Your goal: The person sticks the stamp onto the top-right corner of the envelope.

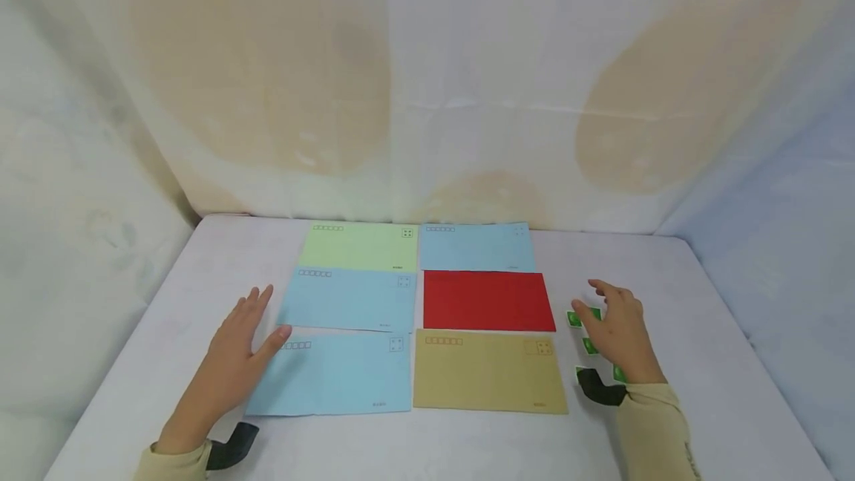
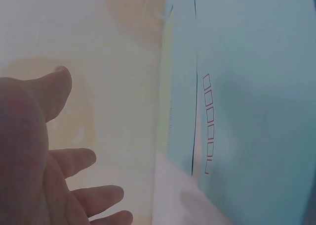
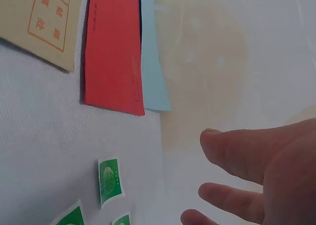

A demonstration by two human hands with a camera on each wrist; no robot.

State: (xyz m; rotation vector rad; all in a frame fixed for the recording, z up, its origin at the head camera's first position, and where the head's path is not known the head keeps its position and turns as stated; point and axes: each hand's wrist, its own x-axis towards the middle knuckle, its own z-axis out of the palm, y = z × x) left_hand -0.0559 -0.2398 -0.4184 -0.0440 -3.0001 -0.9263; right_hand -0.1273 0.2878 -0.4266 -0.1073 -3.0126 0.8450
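My left hand (image 1: 234, 358), fingers extended and thumb apart, hovers over the left edge of the nearest blue envelope (image 1: 334, 377) and holds nothing. In the left wrist view that envelope's row of red postcode boxes (image 2: 210, 114) shows beside the fingers. On the right, my right hand (image 1: 621, 329) hangs above several small green stamps (image 1: 589, 346), its fingers loosely bent and holding nothing. It partly hides the stamps in the head view. The right wrist view shows a green stamp (image 3: 109, 181) with a white perforated edge lying on the cloth below the fingers.
Envelopes lie in two columns: green (image 1: 361, 247), blue (image 1: 347, 299) and the nearest blue at left; blue (image 1: 477, 247), red (image 1: 487, 301) and tan (image 1: 490, 371) at right. A white cloth (image 1: 427, 447) covers the table. A patterned curtain (image 1: 427, 95) stands behind.
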